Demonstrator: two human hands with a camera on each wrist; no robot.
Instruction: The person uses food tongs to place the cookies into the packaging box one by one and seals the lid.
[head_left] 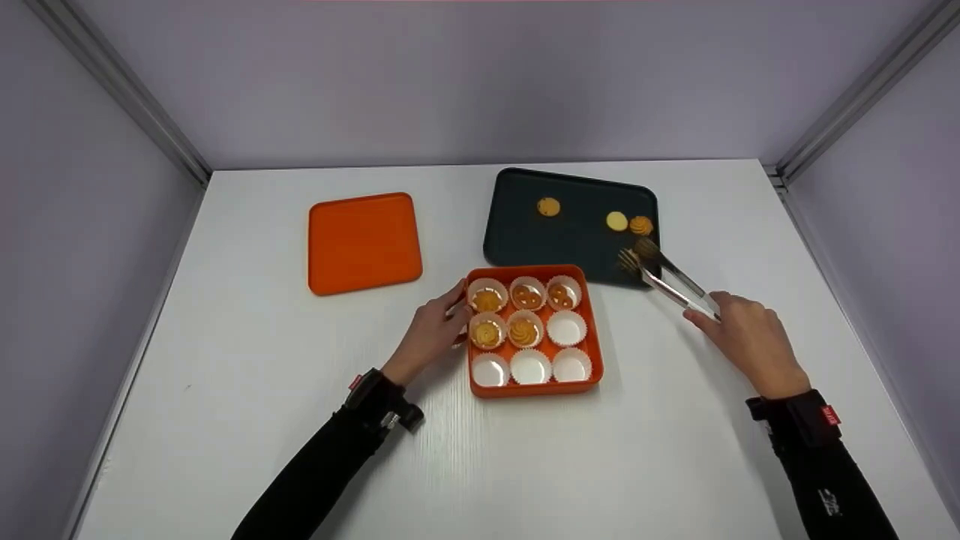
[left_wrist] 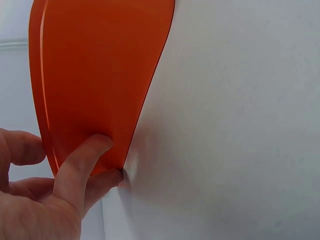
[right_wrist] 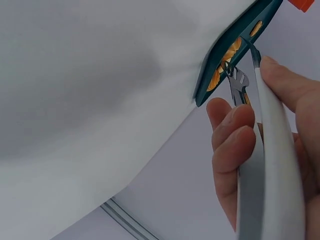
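Note:
My left hand [head_left: 433,328] rests its fingers against the left side wall of an orange box [head_left: 536,388]. In the left wrist view, fingertips [left_wrist: 102,141] press on that wall, and another finger is at its rim. White paper cups [head_left: 530,367] fill the box; several hold cookies [head_left: 523,331], the others are bare. My right hand [head_left: 750,341] grips metal tongs [head_left: 679,291] with white handles [right_wrist: 280,165]. The tongs' ends stand apart over the right front corner of a dark green tray [head_left: 577,247], around a cookie that they partly hide.
On the green tray lie a speckled round cookie [head_left: 548,207], a pale round cookie [head_left: 616,220] and a swirled cookie [head_left: 641,226]. A flat orange lid [head_left: 364,244] lies at the left on the white table [head_left: 247,390]. Pale walls [head_left: 450,82] enclose the back and sides.

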